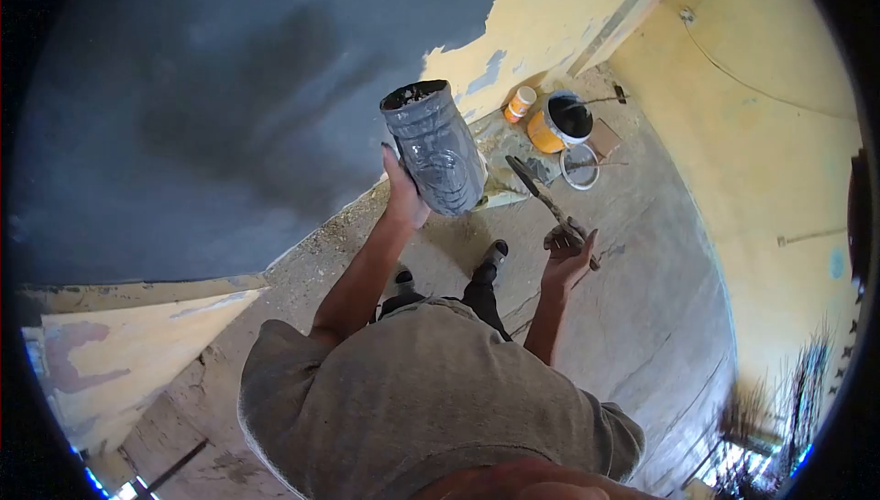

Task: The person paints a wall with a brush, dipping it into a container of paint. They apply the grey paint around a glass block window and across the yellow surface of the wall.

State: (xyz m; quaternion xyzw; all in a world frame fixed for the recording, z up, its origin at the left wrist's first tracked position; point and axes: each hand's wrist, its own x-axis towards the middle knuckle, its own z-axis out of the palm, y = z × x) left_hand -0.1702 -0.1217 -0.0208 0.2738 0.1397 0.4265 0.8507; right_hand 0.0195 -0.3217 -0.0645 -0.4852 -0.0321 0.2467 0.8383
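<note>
As we look down past our grey shirt (440, 390), we list the following: one grey-smeared container (440, 156), open at the top and slightly tilted, in our left hand (405, 190), whose fingers are clamped on its side, the far fingertips hidden from us; one long tool (543, 199), dark at its far end, in our right hand (568, 260), whose fingers curl on the handle. Beyond the hands, on the floor (632, 234), we count one orange bucket (543, 136) with dark contents; one pair of small orange-and-white tubs (520, 104), just beside it; one round, pale-rimmed lid or dish (579, 170), a thin stick lying across it; and one flat brown piece (605, 138) near both. To our left we enter a dark grey wall surface (229, 87), ragged against yellow; to our right, a yellow wall (761, 152) with a cable (729, 69).
</note>
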